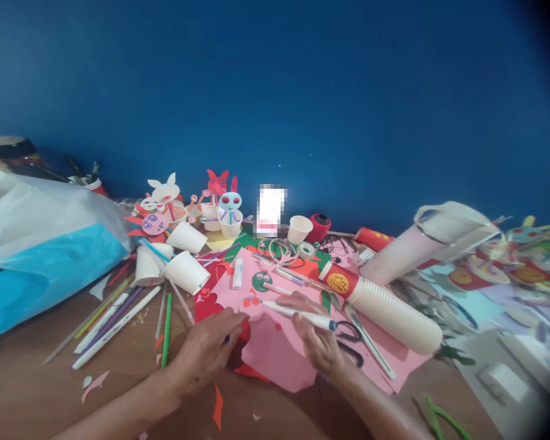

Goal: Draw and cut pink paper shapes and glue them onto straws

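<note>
My right hand is closed around a white marker with a blue end. Its tip points left, close to a pink paper cutout with red eyes. My left hand is curled beside the cutout's left edge. A small dark-blue piece shows between its fingers; its kind I cannot make out. Under both hands lies pink paper, with red paper around it. A round green paper face rests just beyond. Black-handled scissors lie right of the marker.
Paper-cup figures and tipped white cups stand at the back left. Several pens lie on the left. A stack of paper cups, a utility knife and green-handled pliers are on the right. A plastic bag fills the far left.
</note>
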### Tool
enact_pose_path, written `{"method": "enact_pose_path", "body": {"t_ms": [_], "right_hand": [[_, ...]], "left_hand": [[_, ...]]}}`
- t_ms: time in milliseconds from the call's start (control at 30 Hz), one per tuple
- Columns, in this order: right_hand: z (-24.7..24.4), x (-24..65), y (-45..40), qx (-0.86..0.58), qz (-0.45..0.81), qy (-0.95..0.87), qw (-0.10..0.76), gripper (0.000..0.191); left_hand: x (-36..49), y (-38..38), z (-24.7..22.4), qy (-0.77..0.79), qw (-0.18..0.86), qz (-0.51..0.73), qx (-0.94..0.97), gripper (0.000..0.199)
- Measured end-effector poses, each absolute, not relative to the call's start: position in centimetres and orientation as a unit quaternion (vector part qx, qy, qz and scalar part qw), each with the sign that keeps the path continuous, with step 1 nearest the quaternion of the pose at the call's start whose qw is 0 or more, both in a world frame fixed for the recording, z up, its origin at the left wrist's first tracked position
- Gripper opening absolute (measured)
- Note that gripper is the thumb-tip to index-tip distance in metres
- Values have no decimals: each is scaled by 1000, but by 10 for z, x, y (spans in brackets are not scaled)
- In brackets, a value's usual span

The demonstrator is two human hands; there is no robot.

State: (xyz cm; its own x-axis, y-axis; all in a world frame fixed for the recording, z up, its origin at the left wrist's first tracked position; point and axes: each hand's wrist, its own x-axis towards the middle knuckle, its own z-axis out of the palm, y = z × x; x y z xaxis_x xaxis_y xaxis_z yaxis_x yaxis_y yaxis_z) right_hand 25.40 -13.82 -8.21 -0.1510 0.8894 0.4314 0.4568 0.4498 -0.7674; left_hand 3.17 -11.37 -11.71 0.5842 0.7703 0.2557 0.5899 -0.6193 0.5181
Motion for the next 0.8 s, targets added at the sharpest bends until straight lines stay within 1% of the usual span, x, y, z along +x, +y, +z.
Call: {"method": "enact_pose_path", "body": {"t_ms": [67,167,233,400,500,667,800], "right_hand": [[-75,246,-146,-459,252,-720,455,19],[-67,233,-156,-456,245,-714,471,10],[-66,227,-160,-431,222,-734,476,11],[-74,220,-164,-397,191,-775,452,18],[-77,221,-163,-393,180,-782,449,20],[-67,224,-160,-395,166,-791,436,17],[-64,223,-159,-392,171,-798,424,15]], "left_hand": [[31,-114,-114,428,233,221,845,28],[31,-115,-113,456,253,206,828,29],[30,-115,-114,465,246,183,830,33],[31,-116,-110,479,249,96,837,49],[33,-116,-107,485,262,74,831,50],[33,-116,-110,490,249,63,833,51],[34,-117,-108,482,249,65,838,47]]}}
